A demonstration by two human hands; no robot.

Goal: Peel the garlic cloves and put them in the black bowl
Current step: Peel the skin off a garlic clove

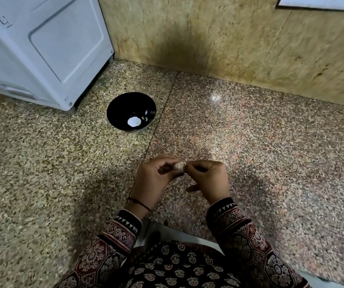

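- A garlic clove [179,166] is pinched between both hands and held up over the speckled granite desk [270,152], not far from its front edge.
- The left hand [153,179] is curled round the clove's left end, with thumb and fingertips closed on it. A thin black thread band [140,202] is worn on that wrist.
- The right hand [208,179] is pinched onto the clove's right end, and one finger is stuck out loose underneath.
- The clove looks brownish and papery, but it's small and a bit blurred, so how much skin is on it can't really be told.
- The black bowl [121,104] is sat further back and to the left on the desk. It's well apart from the hands, near the corner of a white appliance [42,48].
- Two pale bits [134,121] can be seen at the bottom of the bowl, one bigger and roundish, one small and curved. Whether they're peeled cloves or just glare can't be told.
- Dark red and black patterned sleeves [248,238] are seen on both arms.
- A tan stone-look wall [229,38] is seen behind the desk.
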